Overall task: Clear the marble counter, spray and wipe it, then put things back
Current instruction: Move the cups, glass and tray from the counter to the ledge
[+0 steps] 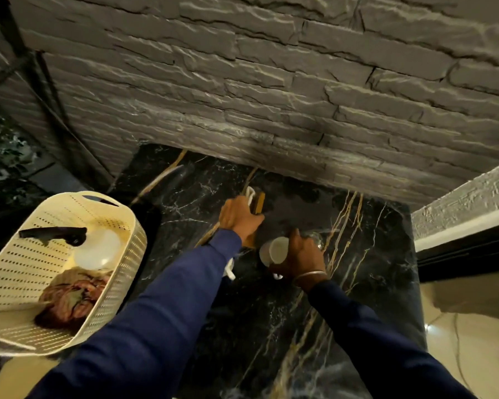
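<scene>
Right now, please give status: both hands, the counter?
Left hand on wooden item. Right hand holds white cup. Marble counter otherwise bare. Basket at left edge.

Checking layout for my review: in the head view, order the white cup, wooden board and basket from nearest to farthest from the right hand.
1. White cup: in the right hand.
2. Wooden board: under the left hand.
3. Basket: far left, off the counter.

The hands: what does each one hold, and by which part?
The left hand grips a wooden board with white rope by its near end. The right hand holds a white cup around its side.
</scene>
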The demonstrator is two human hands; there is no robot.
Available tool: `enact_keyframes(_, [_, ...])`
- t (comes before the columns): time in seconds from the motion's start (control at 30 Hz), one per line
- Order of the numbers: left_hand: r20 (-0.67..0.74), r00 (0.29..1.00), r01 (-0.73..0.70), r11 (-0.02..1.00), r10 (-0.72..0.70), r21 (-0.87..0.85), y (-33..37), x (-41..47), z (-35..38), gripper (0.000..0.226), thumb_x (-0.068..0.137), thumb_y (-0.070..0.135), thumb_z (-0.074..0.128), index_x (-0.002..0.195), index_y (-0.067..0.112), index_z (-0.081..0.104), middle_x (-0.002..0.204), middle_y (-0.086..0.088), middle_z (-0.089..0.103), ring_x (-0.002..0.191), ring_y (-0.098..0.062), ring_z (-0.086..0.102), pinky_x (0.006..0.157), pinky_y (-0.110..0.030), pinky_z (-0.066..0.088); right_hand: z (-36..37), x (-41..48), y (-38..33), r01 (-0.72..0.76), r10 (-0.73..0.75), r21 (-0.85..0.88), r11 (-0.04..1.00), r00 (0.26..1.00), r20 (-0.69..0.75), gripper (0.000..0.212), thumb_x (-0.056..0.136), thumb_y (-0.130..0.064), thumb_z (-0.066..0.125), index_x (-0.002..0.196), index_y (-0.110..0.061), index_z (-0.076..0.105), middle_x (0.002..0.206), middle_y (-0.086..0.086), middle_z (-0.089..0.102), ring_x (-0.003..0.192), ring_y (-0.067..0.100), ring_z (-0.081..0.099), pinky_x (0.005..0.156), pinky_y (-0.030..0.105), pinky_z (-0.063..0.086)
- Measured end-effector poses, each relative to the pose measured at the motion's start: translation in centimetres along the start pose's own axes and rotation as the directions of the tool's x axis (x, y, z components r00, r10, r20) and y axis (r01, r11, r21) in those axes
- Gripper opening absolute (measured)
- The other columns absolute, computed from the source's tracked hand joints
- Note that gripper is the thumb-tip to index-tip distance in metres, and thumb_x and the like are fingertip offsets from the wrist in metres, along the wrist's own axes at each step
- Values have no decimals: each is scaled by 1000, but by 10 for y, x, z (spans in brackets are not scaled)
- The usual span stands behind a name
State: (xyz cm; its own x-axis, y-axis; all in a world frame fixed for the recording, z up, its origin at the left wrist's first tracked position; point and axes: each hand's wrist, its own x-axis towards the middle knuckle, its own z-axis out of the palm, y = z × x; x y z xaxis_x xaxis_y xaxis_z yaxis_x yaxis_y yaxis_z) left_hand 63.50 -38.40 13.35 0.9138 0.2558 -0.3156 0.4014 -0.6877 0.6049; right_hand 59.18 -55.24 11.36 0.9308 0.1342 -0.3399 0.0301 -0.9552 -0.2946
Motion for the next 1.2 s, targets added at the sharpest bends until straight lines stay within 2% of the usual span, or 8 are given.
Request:
enact_keyframes(0.2, [-136, 989, 51, 999, -53, -18, -26, -35, -78, 56, 68, 48, 76, 105, 8, 64, 110, -19, 67, 107, -37, 62, 81, -37, 52, -39, -28, -49, 180, -165, 81, 980, 973, -162, 72, 52, -52, 85, 111, -20, 61, 102, 7, 71, 94, 31, 66, 74, 34, 47])
enact_keyframes(0.37, [-328, 938, 104, 993, -117, -59, -78, -97, -165, 47, 64, 50, 77, 98, 19, 72, 96, -8, 73, 95, -27, 68, 73, -30, 52, -80, -65, -142, 460, -421, 137, 877, 875, -240, 66, 45, -39, 91, 103, -15, 67, 97, 8, 73, 89, 28, 69, 73, 33, 52])
enact_keyframes(0.47, [-462, 867, 146, 982, -184, -118, -117, -147, -222, 39, 64, 47, 76, 89, 17, 72, 88, -9, 73, 90, -29, 68, 68, -31, 50, -87, -90, -213, 615, -589, 75, 785, 778, -220, 70, 43, -43, 91, 103, -14, 70, 99, 10, 74, 90, 30, 69, 77, 35, 51])
enact_keyframes(0.6, [-571, 756, 265, 947, -320, -179, -178, -214, -282, 49, 59, 53, 75, 94, 19, 74, 94, -10, 75, 99, -30, 67, 77, -37, 57, -73, -127, -305, 780, -760, 67, 623, 623, -186, 67, 38, -50, 79, 96, -17, 71, 94, 7, 74, 86, 29, 70, 79, 34, 52])
enact_keyframes(0.73, [-655, 578, 402, 869, -486, -290, -261, -310, -322, 48, 64, 48, 80, 94, 10, 71, 95, -16, 73, 98, -33, 67, 73, -38, 54, -28, -190, -396, 845, -846, 53, 532, 533, -17, 67, 45, -49, 88, 103, -23, 67, 99, 0, 71, 93, 23, 66, 82, 33, 51])
enact_keyframes(0.9, [-613, 367, 558, 693, -700, -457, -371, -423, -306, 62, 64, 55, 78, 99, 6, 65, 101, -19, 68, 101, -37, 63, 76, -42, 54, 73, -262, -472, 886, -877, 38, 462, 450, 166, 79, 44, -58, 86, 109, -18, 64, 105, 7, 70, 100, 29, 64, 84, 34, 49])
enact_keyframes(1.03, [-513, 277, 637, 555, -812, -535, -440, -467, -258, 56, 66, 54, 79, 91, 6, 68, 93, -19, 71, 96, -36, 66, 73, -40, 54, 152, -291, -494, 877, -832, 10, 480, 451, 322, 78, 50, -47, 88, 117, -17, 59, 114, 9, 65, 111, 30, 58, 88, 36, 49])
enact_keyframes(1.2, [-369, 206, 622, 413, -906, -665, -520, -465, -187, 41, 68, 42, 82, 90, 9, 71, 87, -11, 74, 84, -27, 70, 74, -35, 60, 268, -294, -507, 899, -796, -68, 433, 417, 438, 85, 50, -43, 88, 123, -17, 55, 119, 9, 63, 113, 28, 57, 91, 37, 51])
